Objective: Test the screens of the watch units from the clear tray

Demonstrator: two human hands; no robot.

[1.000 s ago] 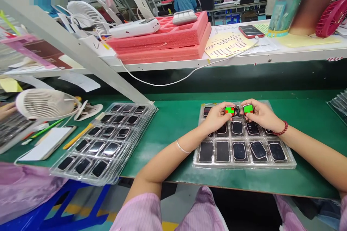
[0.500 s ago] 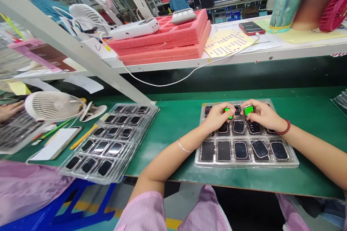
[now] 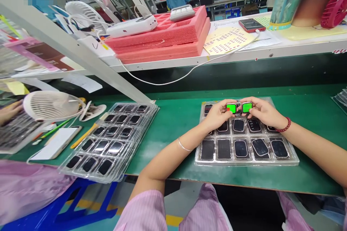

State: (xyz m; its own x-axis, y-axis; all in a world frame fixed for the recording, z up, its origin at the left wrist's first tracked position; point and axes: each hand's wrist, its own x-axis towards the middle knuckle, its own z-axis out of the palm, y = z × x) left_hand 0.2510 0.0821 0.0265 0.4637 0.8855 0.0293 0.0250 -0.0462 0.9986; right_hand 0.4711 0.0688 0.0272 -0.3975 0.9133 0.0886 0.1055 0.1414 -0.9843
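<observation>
In my left hand (image 3: 219, 114) is a smartwatch (image 3: 231, 108) without a strap, its screen lit green with a red patch at one corner. My right hand (image 3: 261, 111) pinches a second smartwatch (image 3: 247, 107), whose screen also glows mostly green. The two watches are side by side, faces toward me, above the far rows of a clear plastic tray (image 3: 246, 163). Dark-screened watches lie in several of its pockets, one of them tilted (image 3: 260, 148). Two near-left pockets show no watch. My hands hide part of the back rows.
To the left stands a stack of clear trays (image 3: 108, 144) with dark watches. Beyond it lie a yellow stick (image 3: 84, 135), a white pad (image 3: 55, 143) and a white fan (image 3: 51, 105). A shelf (image 3: 230, 56) with pink foam (image 3: 162, 41) crosses behind; a white cable (image 3: 168, 83) droops below it.
The left watch has turned so its whole screen faces me, with a red patch showing. Both watches now sit level, side by side. The camera view has shifted slightly.
</observation>
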